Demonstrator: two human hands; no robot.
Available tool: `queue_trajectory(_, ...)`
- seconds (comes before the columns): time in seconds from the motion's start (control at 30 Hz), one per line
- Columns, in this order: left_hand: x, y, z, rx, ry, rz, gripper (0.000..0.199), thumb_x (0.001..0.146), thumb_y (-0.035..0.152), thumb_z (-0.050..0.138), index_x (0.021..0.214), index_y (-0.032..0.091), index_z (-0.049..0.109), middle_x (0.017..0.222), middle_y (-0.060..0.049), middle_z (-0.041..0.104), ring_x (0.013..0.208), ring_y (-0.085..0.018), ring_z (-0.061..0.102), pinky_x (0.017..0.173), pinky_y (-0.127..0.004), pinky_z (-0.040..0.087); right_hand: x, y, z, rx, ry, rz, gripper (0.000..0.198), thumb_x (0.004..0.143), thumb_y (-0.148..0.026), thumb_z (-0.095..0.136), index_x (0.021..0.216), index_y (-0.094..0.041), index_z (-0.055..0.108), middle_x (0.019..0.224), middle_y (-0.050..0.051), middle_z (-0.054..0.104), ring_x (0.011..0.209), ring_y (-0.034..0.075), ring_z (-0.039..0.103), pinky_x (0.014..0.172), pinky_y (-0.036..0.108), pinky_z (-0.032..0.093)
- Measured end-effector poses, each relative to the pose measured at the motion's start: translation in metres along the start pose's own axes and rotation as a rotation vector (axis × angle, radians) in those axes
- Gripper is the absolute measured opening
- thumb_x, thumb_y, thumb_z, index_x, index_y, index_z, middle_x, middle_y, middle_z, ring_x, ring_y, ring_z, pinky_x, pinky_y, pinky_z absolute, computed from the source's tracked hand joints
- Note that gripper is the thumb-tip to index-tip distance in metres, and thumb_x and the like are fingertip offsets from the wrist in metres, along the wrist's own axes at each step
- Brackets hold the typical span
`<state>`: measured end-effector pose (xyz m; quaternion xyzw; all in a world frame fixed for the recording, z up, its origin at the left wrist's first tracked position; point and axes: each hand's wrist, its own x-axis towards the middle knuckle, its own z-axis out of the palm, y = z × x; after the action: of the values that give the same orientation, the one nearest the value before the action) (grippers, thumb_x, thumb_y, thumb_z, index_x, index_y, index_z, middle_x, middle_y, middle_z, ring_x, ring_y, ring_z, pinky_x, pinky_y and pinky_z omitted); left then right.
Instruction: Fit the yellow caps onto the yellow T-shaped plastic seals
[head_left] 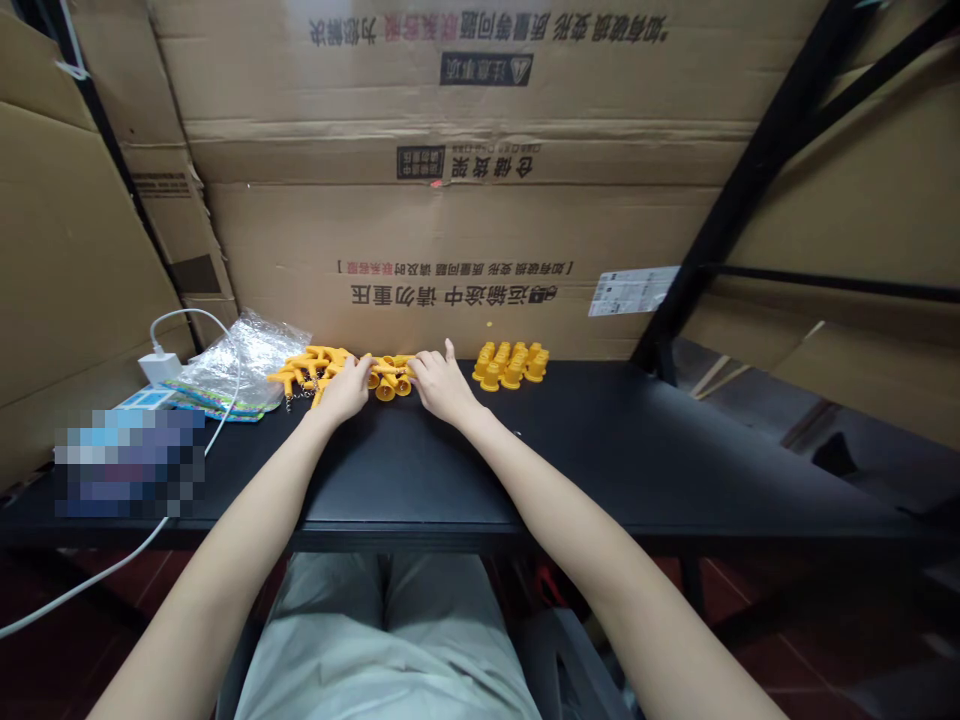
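Observation:
My left hand (349, 388) is closed in a pinch at one end of a yellow corkscrew (388, 370). At its other end, my right hand (444, 384) pinches with thumb and fingers, one finger raised; the fingers partly hide the piece. To the left of my left hand lies a pile of yellow T-handled corkscrews (300, 368) with silver metal spirals. Below and behind the held piece are several yellow bell-shaped cups (386, 390), some lying with open ends toward me. Right of my right hand, more yellow cups (512, 372) stand grouped upright on wide rims.
The black tabletop (450, 480) meets a cardboard wall (465, 220) at the back. On the left are clear plastic bags (244, 360), a white charger (159, 367) with a cable (240, 370), and a pixelated object (127, 465). A black metal frame post (720, 200) rises at right.

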<state>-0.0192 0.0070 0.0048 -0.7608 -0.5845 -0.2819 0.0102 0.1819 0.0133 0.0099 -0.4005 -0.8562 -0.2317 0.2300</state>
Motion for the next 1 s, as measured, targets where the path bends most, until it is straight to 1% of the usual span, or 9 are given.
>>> queue_trajectory(0.13,0.003,-0.014,-0.008,0.04,0.101,-0.084,0.038,0.085,0.012,0.042,0.119,0.021,0.057,0.113,-0.012,0.052,0.098,-0.024,0.06,0.087,-0.037,0.048,-0.002,0.01,0.0,0.017,0.05,0.059,0.024,0.094,-0.019,0.04,0.11,-0.016,0.057,0.106,0.013,0.059,0.097,0.026,0.053,0.11,0.06,0.017)
queue_trajectory(0.27,0.007,-0.033,-0.014,0.054,0.222,-0.145,0.045,0.077,0.004,0.048,0.117,0.02,0.06,0.115,-0.011,0.052,0.104,-0.024,0.058,0.093,-0.036,0.046,-0.004,0.016,0.0,0.056,0.077,0.096,0.024,0.094,-0.02,0.04,0.111,-0.017,0.056,0.107,0.012,0.059,0.097,0.025,0.054,0.11,0.061,0.016)
queue_trajectory(0.4,0.008,-0.05,-0.018,0.029,0.309,-0.26,0.04,0.081,0.006,0.044,0.114,0.02,0.062,0.112,-0.011,0.056,0.106,-0.024,0.058,0.094,-0.039,0.046,-0.004,0.013,-0.001,0.079,0.035,0.094,0.022,0.094,-0.02,0.041,0.11,-0.016,0.056,0.106,0.012,0.059,0.098,0.025,0.055,0.11,0.061,0.015)
queue_trajectory(0.47,0.007,-0.057,-0.018,0.013,0.301,-0.306,0.037,0.084,0.008,0.042,0.111,0.021,0.063,0.112,-0.011,0.058,0.108,-0.025,0.057,0.094,-0.042,0.046,-0.004,0.011,-0.001,0.086,0.015,0.088,0.022,0.094,-0.02,0.042,0.11,-0.016,0.056,0.106,0.012,0.06,0.098,0.025,0.056,0.11,0.061,0.015)
queue_trajectory(0.53,0.007,-0.063,-0.016,0.025,0.238,-0.325,0.036,0.082,0.007,0.043,0.107,0.021,0.064,0.113,-0.012,0.06,0.112,-0.028,0.055,0.095,-0.048,0.044,-0.004,0.01,-0.002,0.086,0.005,0.089,0.022,0.094,-0.02,0.042,0.111,-0.015,0.056,0.106,0.012,0.06,0.099,0.025,0.056,0.111,0.061,0.015)
queue_trajectory(0.7,0.008,-0.072,-0.009,0.079,0.085,-0.316,0.034,0.07,-0.001,0.049,0.089,0.019,0.069,0.111,-0.011,0.066,0.118,-0.031,0.053,0.101,-0.058,0.036,-0.004,0.012,0.001,0.077,0.009,0.115,0.022,0.094,-0.02,0.042,0.11,-0.016,0.057,0.105,0.012,0.06,0.098,0.024,0.057,0.11,0.061,0.016)
queue_trajectory(0.8,0.008,-0.072,-0.005,0.083,0.081,-0.314,0.036,0.066,-0.005,0.049,0.083,0.019,0.069,0.114,-0.009,0.067,0.127,-0.031,0.046,0.108,-0.064,0.026,-0.005,0.014,0.005,0.072,0.02,0.116,0.022,0.095,-0.021,0.041,0.108,-0.016,0.057,0.103,0.011,0.061,0.096,0.024,0.058,0.109,0.061,0.018)
queue_trajectory(0.9,0.007,-0.072,-0.003,0.106,0.106,-0.333,0.036,0.066,-0.006,0.049,0.081,0.02,0.068,0.13,-0.008,0.059,0.14,-0.033,0.03,0.109,-0.07,0.015,-0.006,0.015,0.007,0.074,0.038,0.108,0.022,0.095,-0.021,0.04,0.107,-0.017,0.058,0.102,0.011,0.061,0.095,0.024,0.058,0.109,0.061,0.018)
queue_trajectory(1.0,0.005,-0.073,0.0,0.14,0.167,-0.339,0.032,0.067,-0.003,0.049,0.076,0.021,0.068,0.138,-0.006,0.052,0.142,-0.032,0.025,0.11,-0.07,0.011,-0.005,0.015,0.007,0.082,0.058,0.113,0.022,0.094,-0.022,0.041,0.107,-0.017,0.058,0.101,0.011,0.062,0.093,0.024,0.058,0.109,0.061,0.018)
